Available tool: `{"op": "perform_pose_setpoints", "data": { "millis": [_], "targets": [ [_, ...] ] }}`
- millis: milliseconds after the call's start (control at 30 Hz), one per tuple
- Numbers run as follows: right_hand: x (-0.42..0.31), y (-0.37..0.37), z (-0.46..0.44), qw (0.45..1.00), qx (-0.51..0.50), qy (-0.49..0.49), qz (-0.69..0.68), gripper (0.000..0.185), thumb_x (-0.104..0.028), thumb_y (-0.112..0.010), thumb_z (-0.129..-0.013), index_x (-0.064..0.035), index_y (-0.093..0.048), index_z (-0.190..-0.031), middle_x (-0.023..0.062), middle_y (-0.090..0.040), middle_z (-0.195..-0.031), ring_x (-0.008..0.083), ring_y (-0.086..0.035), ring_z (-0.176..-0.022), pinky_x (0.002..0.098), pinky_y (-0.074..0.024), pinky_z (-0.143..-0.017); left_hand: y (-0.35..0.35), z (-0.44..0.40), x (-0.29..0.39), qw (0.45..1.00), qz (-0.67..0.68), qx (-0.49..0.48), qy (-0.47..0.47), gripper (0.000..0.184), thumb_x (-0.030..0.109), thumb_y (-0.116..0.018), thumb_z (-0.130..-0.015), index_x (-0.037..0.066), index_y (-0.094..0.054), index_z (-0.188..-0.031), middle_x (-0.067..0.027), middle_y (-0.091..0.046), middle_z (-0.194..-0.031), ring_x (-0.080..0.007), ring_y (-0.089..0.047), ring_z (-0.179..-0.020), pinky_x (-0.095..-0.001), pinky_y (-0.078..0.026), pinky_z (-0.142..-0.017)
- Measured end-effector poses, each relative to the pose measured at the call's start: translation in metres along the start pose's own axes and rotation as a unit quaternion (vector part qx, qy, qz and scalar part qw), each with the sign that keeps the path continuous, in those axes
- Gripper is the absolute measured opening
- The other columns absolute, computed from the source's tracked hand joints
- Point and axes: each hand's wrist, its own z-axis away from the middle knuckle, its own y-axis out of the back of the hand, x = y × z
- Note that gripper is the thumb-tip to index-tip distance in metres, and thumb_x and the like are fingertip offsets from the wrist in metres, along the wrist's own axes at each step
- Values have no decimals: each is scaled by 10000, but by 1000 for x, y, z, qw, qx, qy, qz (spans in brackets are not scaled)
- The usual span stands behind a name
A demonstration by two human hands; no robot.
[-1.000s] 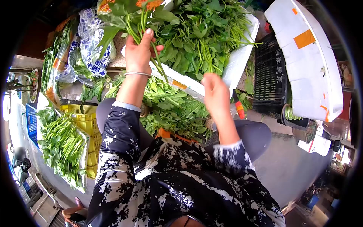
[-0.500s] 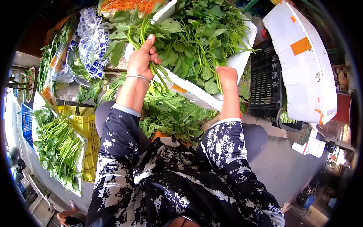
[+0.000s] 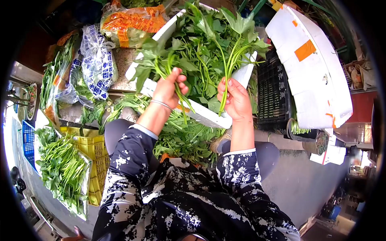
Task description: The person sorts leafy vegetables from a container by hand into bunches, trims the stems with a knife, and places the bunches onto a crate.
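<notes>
My left hand [image 3: 168, 89] is closed round a small bunch of leafy green stems [image 3: 161, 68], their cut ends poking out below the fist. In my right hand [image 3: 236, 98], thumb and fingers pinch several long stems of leafy greens [image 3: 228, 66], leaves upward. Both hands are over the near side of a white foam box [image 3: 209, 114]. Heaped inside that box are more leafy greens [image 3: 197, 52] of the same look. A pile of loose greens [image 3: 183, 134] lies below the box, between my legs.
At left, a foam tray of greens [image 3: 62, 160] rests by a yellow crate [image 3: 96, 164]. Bagged vegetables [image 3: 98, 66] and an orange-printed bag [image 3: 132, 24] lie at upper left. A black crate [image 3: 273, 88] and a white foam lid [image 3: 311, 66] stand at right.
My right hand has come up out of the heap with stems in its fingers. My left hand, still holding its bunch, has moved lower and to the right. The view has shifted slightly.
</notes>
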Motion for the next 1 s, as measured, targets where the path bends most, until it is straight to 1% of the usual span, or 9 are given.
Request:
{"op": "perform_pose_setpoints", "data": {
  "millis": [133, 233, 400, 567, 767, 800, 833, 867, 1000],
  "targets": [
    [8, -12, -10, 999, -23, -21, 19, 145, -172, -527, -845, -37, -566, -879, -12, -541, -722, 23, -397, -540, 133, -266, -423, -14, 12, -15, 998, -35, -54, 0, 254, 299, -503, -854, 78, -502, -980, -63, -592, -897, -164, -568, -731, -267, -461, -587],
    [19, -20, -17, 997, -5, -40, 59, 151, -185, -537, -841, -47, -576, -887, -27, -540, -712, 12, -391, -542, 131, -260, -425, -19, 21, -18, 991, -81, -101, -39, 238, 296, -535, -838, 111, -522, -987, -14, -600, -928, -134, -561, -817, -249, -412, -560],
    [31, -29, -23, 992, -22, -80, 97, 161, -195, -547, -835, -49, -591, -885, -38, -536, -678, 12, -375, -505, 138, -249, -406, -16, 20, -10, 984, -114, -133, -46, 298, 281, -488, -862, 51, -547, -1042, 22, -580, -845, -35, -465, -625, -162, -339, -482],
    [35, -42, -21, 987, 38, -77, 137, 176, -194, -590, -807, -32, -595, -877, -11, -555, -642, 24, -429, -449, 145, -236, -364, -12, 18, -6, 982, -82, -159, -58, 275, 214, -393, -901, 41, -517, -1076, -29, -596, -952, -62, -485, -615, -189, -371, -473],
    [52, -52, -12, 968, 138, -11, 210, 272, -240, -668, -742, -5, -553, -819, 16, -563, -670, 60, -503, -507, 171, -389, -423, -5, 12, -10, 984, -91, -152, -26, 260, 196, -427, -890, 23, -504, -1068, -96, -570, -1058, -135, -564, -812, -237, -478, -589],
    [52, -57, -6, 969, 136, -2, 207, 277, -240, -669, -741, -2, -556, -826, 18, -565, -675, 72, -513, -518, 181, -402, -434, -6, 13, -10, 987, -73, -138, -36, 197, 160, -432, -890, 34, -503, -1025, -85, -598, -967, -128, -562, -743, -210, -422, -494],
    [53, -60, -2, 970, 134, 7, 204, 281, -240, -670, -740, 2, -559, -832, 20, -567, -680, 85, -523, -529, 190, -415, -445, -3, 13, -7, 979, -111, -162, -48, 193, 138, -424, -889, 25, -466, -1039, -120, -593, -962, -163, -577, -763, -250, -478, -564],
    [74, -45, -6, 926, 112, 136, 333, 282, -237, -654, -755, 9, -571, -863, 32, -590, -707, 94, -544, -555, 207, -442, -483, -6, 14, -8, 984, -88, -142, -61, 189, 132, -422, -888, 21, -451, -1038, -137, -592, -951, -183, -583, -769, -272, -490, -592],
    [64, -53, 12, 911, 133, 83, 382, 217, -179, -602, -794, 7, -584, -903, 40, -610, -722, 72, -547, -611, 213, -450, -574, -9, 15, -4, 970, -162, -103, -150, 148, 139, -439, -879, 33, -446, -982, -113, -596, -867, -201, -604, -722, -283, -484, -546]
  ]
}}
